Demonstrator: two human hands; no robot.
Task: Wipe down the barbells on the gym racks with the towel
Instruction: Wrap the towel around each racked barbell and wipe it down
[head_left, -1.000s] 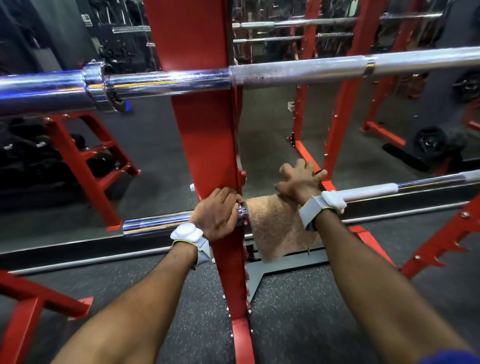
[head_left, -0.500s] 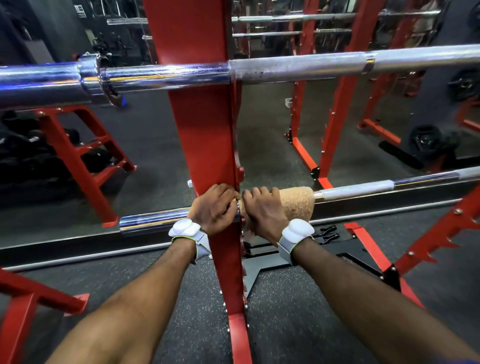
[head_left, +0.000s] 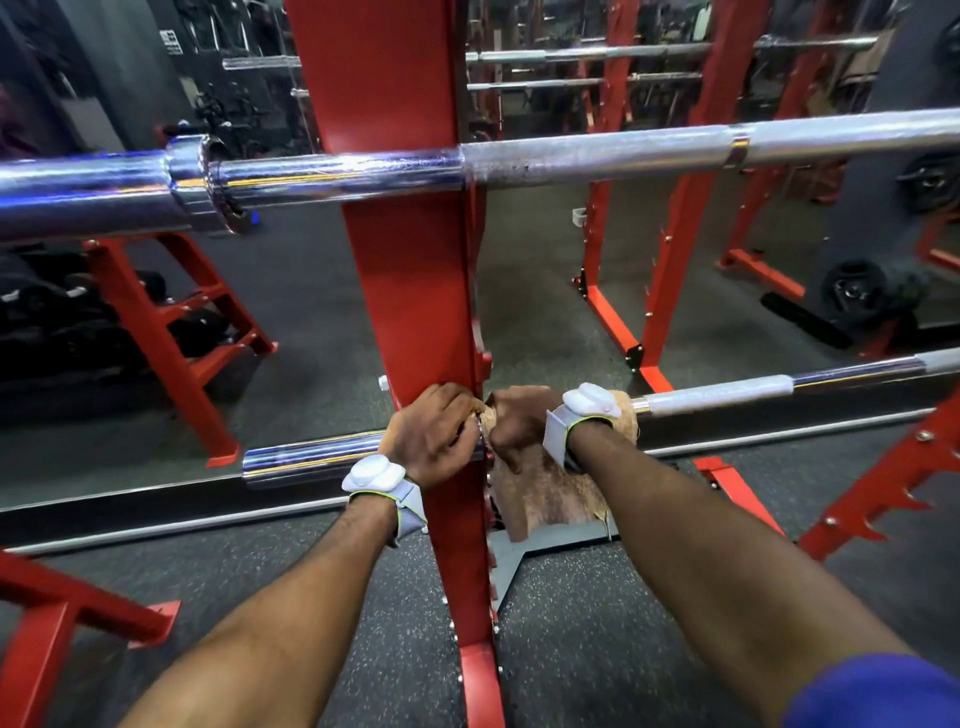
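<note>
A low chrome barbell (head_left: 727, 396) lies across the red rack upright (head_left: 415, 291) near knee height. My left hand (head_left: 428, 434) grips this bar just left of the upright, by its sleeve (head_left: 311, 457). My right hand (head_left: 519, 423) grips a tan towel (head_left: 545, 493) wrapped round the bar right beside the upright, and the towel's loose end hangs below the bar. A second, thicker barbell (head_left: 571, 153) rests higher on the same upright, across the whole view.
More red rack frames (head_left: 670, 249) stand behind and to the right, with spiked pegs (head_left: 878, 499) at the right. Weight plates (head_left: 852, 291) sit on the dark rubber floor. A red dumbbell rack (head_left: 156, 322) is at the left.
My right hand slid the towel left along the low bar up against the upright, then rolled over it, and the towel's end now hangs down. My left hand kept its grip.
</note>
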